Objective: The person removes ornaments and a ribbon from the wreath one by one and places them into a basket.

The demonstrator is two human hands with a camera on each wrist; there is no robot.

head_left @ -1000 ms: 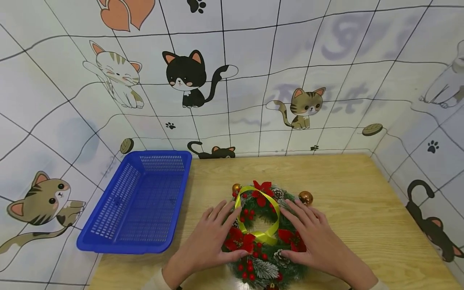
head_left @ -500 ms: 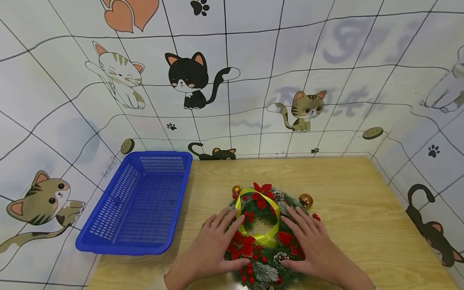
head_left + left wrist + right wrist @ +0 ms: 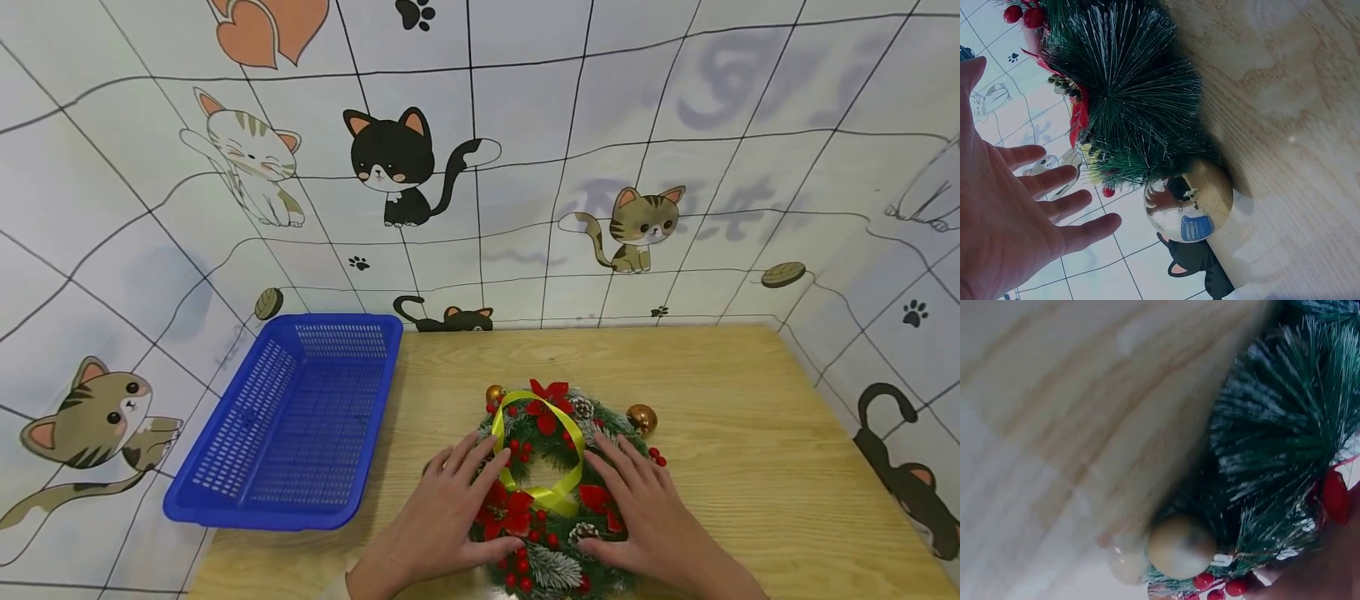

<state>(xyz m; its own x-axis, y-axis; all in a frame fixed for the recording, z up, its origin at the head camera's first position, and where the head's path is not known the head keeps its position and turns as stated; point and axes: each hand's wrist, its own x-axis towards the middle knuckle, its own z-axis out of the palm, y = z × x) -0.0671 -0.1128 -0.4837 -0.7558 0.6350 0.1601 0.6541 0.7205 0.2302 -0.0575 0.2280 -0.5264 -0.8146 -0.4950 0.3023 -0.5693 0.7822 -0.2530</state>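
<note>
A green Christmas wreath lies on the wooden table, decked with red flowers, red berries, pine cones and gold balls. A yellow ribbon loop rests on top of it. My left hand spreads over the wreath's left side, fingers extended; in the left wrist view its palm stands beside the needles, near a shiny gold ball. Over the right side lies my right hand, fingers likewise spread and nearly straight. Its wrist view is blurred, showing another gold ball and little of the hand. Neither hand visibly grips anything.
A blue plastic basket with perforated sides stands at the table's left. White walls printed with cartoon cats and grid lines enclose the wooden table at the back and sides.
Both hands have drawn slightly back toward me over the wreath, uncovering red berries at its right edge. The wreath keeps nearly the same place, and the head view has shifted a little.
</note>
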